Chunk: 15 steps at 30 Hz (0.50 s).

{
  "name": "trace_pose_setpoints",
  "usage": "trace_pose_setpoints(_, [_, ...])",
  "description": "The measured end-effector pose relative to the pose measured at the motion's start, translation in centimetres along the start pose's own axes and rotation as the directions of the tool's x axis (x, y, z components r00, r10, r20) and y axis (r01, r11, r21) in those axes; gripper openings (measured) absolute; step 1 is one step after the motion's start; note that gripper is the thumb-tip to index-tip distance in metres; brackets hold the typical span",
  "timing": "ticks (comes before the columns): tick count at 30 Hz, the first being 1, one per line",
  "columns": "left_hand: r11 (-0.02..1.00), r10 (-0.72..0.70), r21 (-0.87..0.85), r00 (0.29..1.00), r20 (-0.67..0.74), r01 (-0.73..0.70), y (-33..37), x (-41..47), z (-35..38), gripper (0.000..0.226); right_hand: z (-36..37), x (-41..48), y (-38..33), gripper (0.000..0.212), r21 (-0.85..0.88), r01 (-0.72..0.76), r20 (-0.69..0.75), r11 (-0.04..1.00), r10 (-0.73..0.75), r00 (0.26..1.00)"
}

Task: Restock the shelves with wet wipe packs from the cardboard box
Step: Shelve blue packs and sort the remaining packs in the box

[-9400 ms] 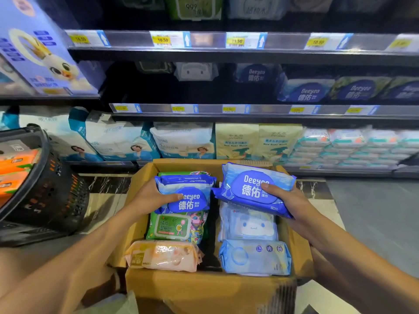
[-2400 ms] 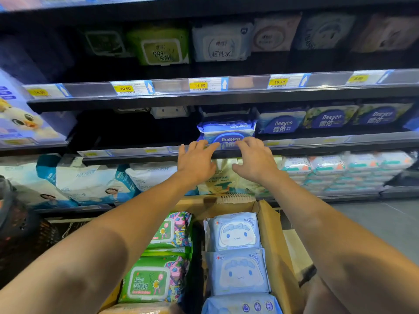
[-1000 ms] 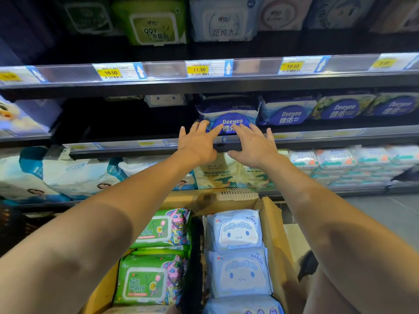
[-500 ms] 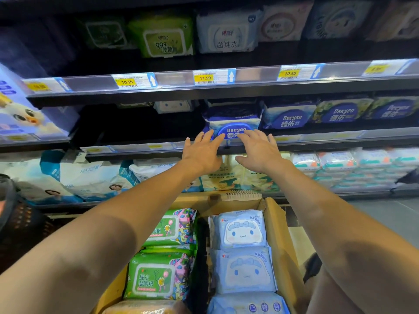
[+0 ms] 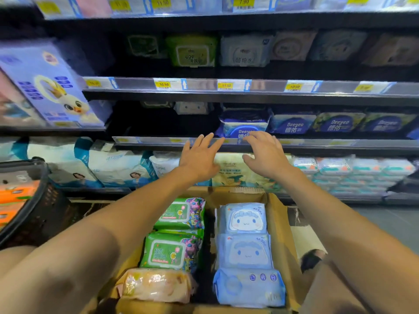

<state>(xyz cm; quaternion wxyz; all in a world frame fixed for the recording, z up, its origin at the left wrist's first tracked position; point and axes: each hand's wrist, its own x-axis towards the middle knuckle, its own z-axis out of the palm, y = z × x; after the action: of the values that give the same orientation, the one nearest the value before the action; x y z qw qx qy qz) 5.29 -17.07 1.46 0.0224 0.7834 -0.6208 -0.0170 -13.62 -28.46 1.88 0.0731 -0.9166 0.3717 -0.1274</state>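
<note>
L hand [image 5: 199, 159] and R hand [image 5: 265, 155] have drawn back off the blue Deeyeo packs [image 5: 244, 126], fingers spread, holding nothing. Packs sit stacked on mid shelf [image 5: 317, 143], beside matching stock. Placement judged complete. Several packs remain in cardboard box [image 5: 278, 223].

Dim, bluish store light. Shelf recesses [image 5: 163, 123] sink into deep shadow, while price strips [image 5: 226, 85] glare pale. Motion blur softens everything, worst at the edges, where wide-angle distortion bends the shelves.
</note>
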Motion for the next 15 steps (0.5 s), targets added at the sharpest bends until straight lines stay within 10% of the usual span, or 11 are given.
trace_pose_setpoints(15, [0.993, -0.011, -0.115, 0.998, 0.055, 0.017, -5.5, -16.6, 1.7, 0.083, 2.9, -10.8, -5.2, 0.060, 0.050, 0.205, 0.207, 0.977, -0.211, 0.955])
